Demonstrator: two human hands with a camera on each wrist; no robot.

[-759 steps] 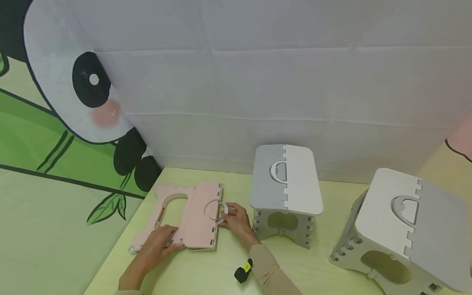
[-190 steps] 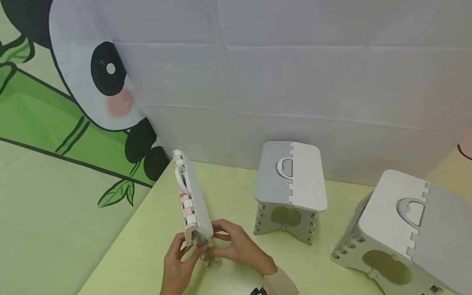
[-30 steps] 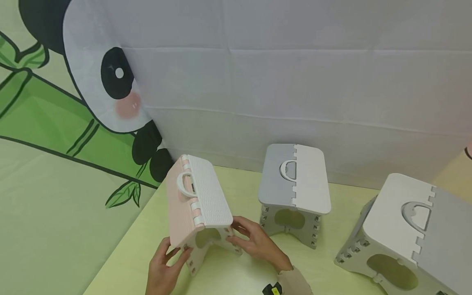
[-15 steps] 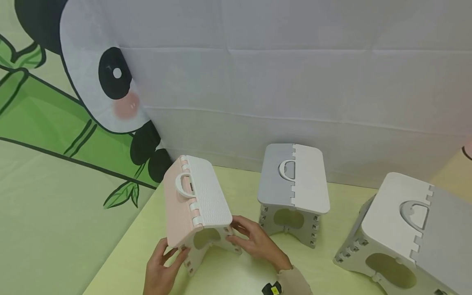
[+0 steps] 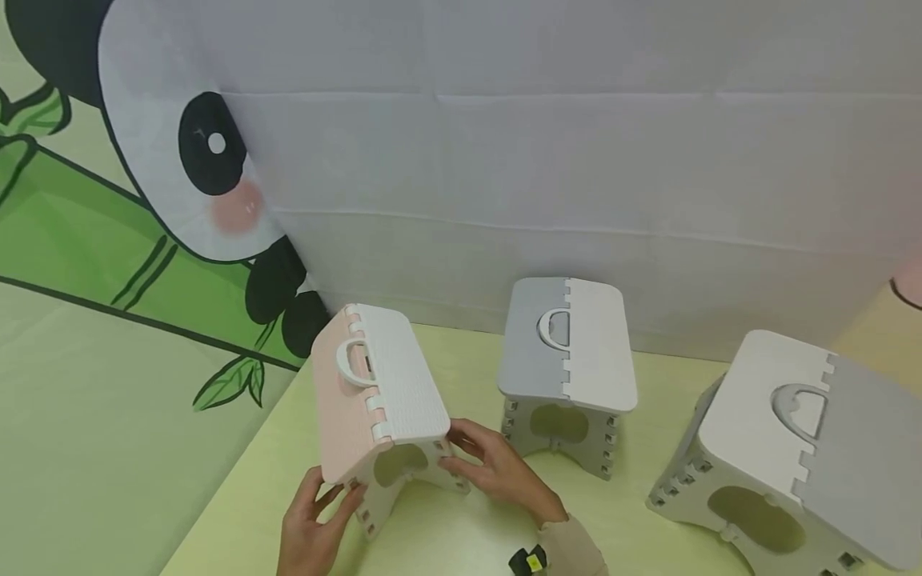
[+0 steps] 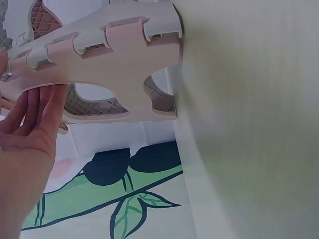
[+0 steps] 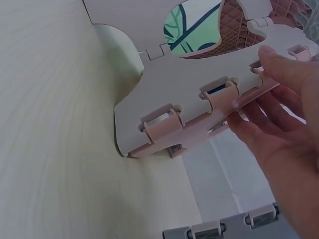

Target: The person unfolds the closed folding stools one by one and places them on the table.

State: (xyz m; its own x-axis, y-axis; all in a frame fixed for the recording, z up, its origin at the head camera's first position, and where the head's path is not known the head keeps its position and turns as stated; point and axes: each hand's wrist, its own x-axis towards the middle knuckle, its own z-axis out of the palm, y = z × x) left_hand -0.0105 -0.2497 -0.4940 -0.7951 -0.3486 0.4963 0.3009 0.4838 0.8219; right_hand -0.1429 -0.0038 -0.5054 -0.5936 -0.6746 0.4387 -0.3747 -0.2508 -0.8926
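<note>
A pink and white folding step stool (image 5: 403, 372) stands at the left of the table, its top still peaked along the hinge line, with a white handle (image 5: 349, 364) on the pink half. My left hand (image 5: 313, 524) grips its near left leg, thumb on the end panel; in the left wrist view the fingers (image 6: 35, 112) reach behind the pink side panel (image 6: 132, 74). On the other side my right hand (image 5: 497, 468) pinches the near right leg. The right wrist view has the thumb (image 7: 281, 64) on the white end panel (image 7: 174, 84) and fingers behind the pink edge.
A grey and white folding stool (image 5: 601, 344) stands unfolded to the right, near the back wall sheet (image 5: 504, 160). A larger one (image 5: 749, 400) stands at the far right. A black strap with a yellow tag (image 5: 529, 562) is by my right sleeve (image 5: 572, 548).
Earlier the pink stool lay folded flat, then stood on edge nearly closed between both hands. Its halves and legs have since spread apart. Over the last second, hands and stool hardly differ.
</note>
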